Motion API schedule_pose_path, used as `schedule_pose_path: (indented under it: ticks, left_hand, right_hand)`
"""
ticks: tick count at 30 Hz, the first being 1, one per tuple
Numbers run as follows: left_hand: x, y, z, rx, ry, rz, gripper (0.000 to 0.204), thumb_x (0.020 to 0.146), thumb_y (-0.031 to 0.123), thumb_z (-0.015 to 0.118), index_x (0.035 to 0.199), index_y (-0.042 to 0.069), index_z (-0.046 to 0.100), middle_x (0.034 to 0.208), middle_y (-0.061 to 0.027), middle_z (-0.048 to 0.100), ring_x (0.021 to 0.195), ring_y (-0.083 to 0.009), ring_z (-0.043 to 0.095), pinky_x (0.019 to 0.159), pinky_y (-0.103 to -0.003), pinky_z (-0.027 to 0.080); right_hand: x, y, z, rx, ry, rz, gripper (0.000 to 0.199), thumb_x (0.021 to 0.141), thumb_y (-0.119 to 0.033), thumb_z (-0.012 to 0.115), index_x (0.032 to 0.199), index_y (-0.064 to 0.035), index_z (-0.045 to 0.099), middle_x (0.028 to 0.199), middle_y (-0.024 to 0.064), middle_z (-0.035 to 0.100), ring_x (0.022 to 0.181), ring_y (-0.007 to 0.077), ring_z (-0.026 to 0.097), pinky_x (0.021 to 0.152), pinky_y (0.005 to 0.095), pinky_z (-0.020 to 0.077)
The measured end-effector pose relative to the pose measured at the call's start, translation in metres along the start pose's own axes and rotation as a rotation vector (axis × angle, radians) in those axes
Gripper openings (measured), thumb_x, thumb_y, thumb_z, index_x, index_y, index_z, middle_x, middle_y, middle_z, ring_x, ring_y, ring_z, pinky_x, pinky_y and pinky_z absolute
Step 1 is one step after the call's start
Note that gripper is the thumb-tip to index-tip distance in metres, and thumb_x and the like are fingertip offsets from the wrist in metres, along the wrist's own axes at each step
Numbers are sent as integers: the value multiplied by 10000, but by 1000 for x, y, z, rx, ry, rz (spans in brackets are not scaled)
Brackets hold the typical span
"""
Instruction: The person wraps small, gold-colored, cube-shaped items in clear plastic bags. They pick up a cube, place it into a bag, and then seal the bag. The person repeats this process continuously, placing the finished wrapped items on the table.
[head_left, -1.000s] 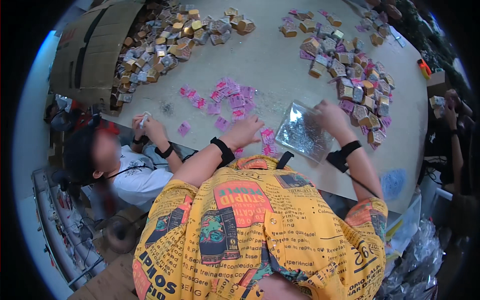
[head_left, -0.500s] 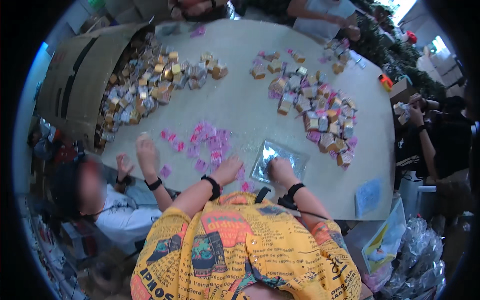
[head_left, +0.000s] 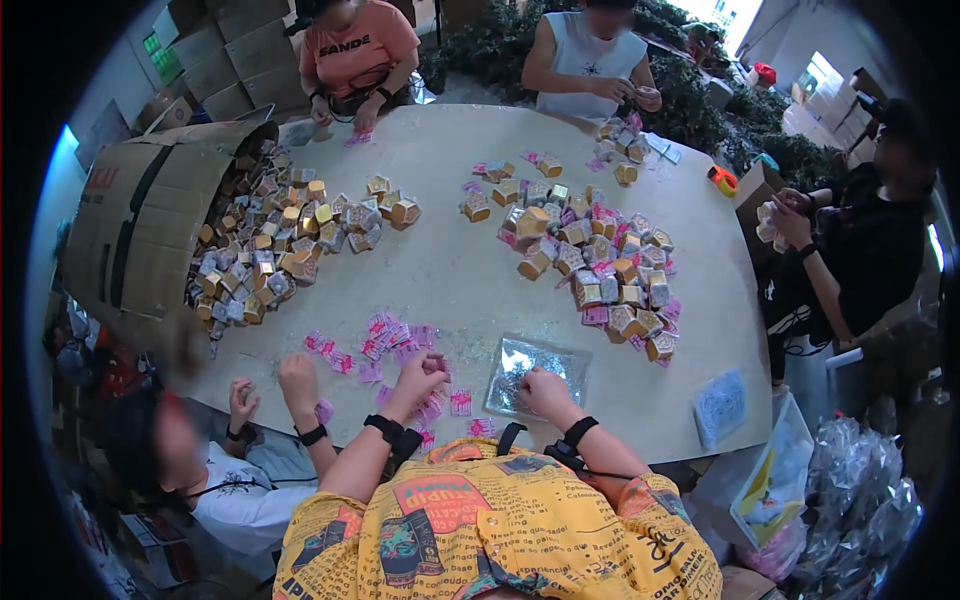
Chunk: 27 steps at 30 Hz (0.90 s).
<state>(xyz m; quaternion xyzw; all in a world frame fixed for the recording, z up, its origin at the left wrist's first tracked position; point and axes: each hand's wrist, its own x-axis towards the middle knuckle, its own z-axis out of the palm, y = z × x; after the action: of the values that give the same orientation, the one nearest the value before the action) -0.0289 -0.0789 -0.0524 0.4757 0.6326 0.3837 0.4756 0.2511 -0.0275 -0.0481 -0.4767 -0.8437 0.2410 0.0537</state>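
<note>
My left hand [head_left: 425,374] hovers at the right edge of a spread of small pink cards [head_left: 388,333], its fingers pinched together. Whatever is between them is too small to make out. Just to the right, my right hand [head_left: 546,393] reaches into a shallow clear tray [head_left: 573,362] holding small silvery bits. Its fingers are closed and point downward, and their tips are hidden. More pink cards [head_left: 461,403] lie between my left forearm and the tray.
Foil-like gold and silver house-shaped pieces heap at right [head_left: 610,262] and spill from a cardboard box [head_left: 150,225] at left. A blue-white packet [head_left: 720,408] lies at the right edge. Co-workers surround the table; one person's hands [head_left: 297,385] are close on my left.
The view has tilted up, showing more of the far co-workers. My left hand has shifted slightly left and away from me, over the cards. My right hand stays at the tray.
</note>
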Motion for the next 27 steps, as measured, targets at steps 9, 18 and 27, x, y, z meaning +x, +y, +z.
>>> schedule_pose_path:
  ticks: [9,18,27]
  left_hand:
    - [4,70,-11,-647,-83,-111,412,794,57,548,1185,-36,456,953,-97,601,843,-175,623,766,-300,524]
    - [14,81,-5,-869,-225,-33,453,827,46,500,1251,-64,387,1055,-139,560,976,-260,599,857,-356,504]
    - [6,105,0,-1011,-348,-71,444,865,58,422,1287,-64,356,1121,-205,545,1015,-309,588,863,-388,509]
  right_hand:
    - [7,8,-1,10,20,18,108,725,-129,571,741,-38,627,788,172,614,751,347,607,683,432,494]
    - [6,13,-5,162,-1,104,265,696,-42,587,950,-56,660,796,174,638,741,316,628,693,385,505]
    - [-5,16,-19,365,197,42,196,693,-80,628,877,-24,670,777,169,646,731,303,632,666,370,499]
